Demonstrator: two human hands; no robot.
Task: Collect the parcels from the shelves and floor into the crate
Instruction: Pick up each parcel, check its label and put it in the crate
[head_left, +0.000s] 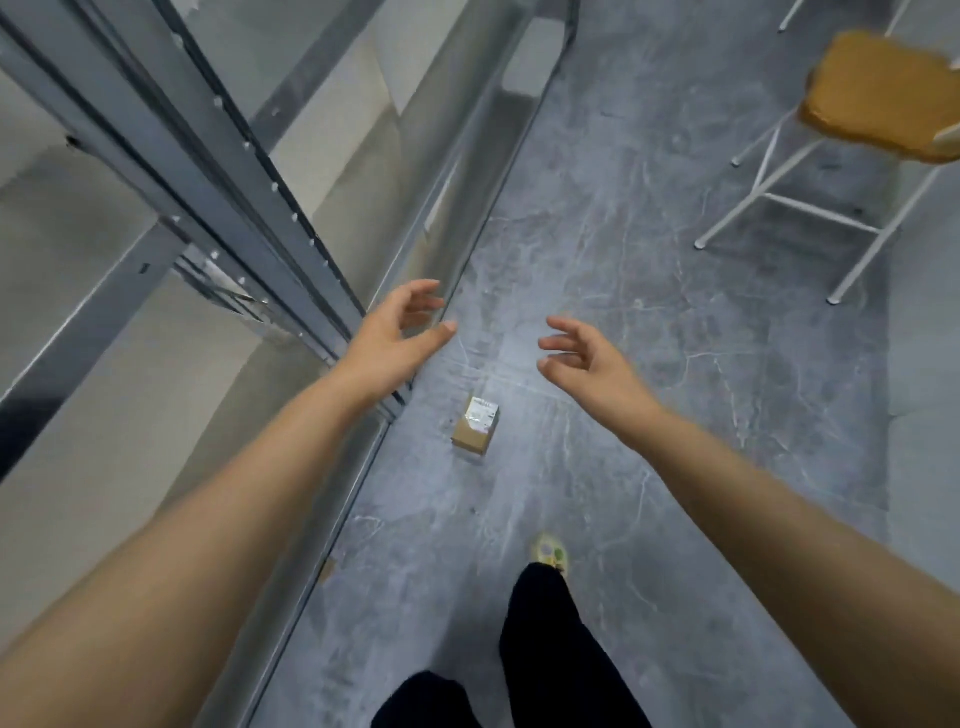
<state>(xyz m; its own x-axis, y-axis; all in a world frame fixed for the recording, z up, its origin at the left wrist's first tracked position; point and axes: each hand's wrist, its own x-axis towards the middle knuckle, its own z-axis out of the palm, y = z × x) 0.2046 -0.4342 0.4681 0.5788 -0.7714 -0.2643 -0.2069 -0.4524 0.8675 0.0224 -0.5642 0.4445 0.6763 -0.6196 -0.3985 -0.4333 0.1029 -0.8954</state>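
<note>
The person is standing over a small cardboard parcel, which is lying flat on the grey floor just beside the base of the metal shelving, taped label facing up. Both arms are being held out ahead, well above it. The left hand is hovering in front of the shelving's front upright, fingers spread and loosely curved, gripping nothing. The right hand is hovering over bare floor, fingers likewise apart and empty. Neither is touching the parcel. The crate is not showing in this view.

Risks, as judged:
1. The left hand is sitting close to the steel upright, so a hasty drop toward the parcel is risking knuckles or forearm on that edge.
2. The parcel is small and is lying hard by the bottom rail, so a loose two-handed scoop is liable to nudge it under the shelving, where retrieval gets awkward.
3. The leading foot is planting near the parcel, and one more stride could be kicking it away.
4. A white-legged stool is standing off to the right, well apart, but turning with the parcel toward an unseen crate could be clipping its legs.
</note>
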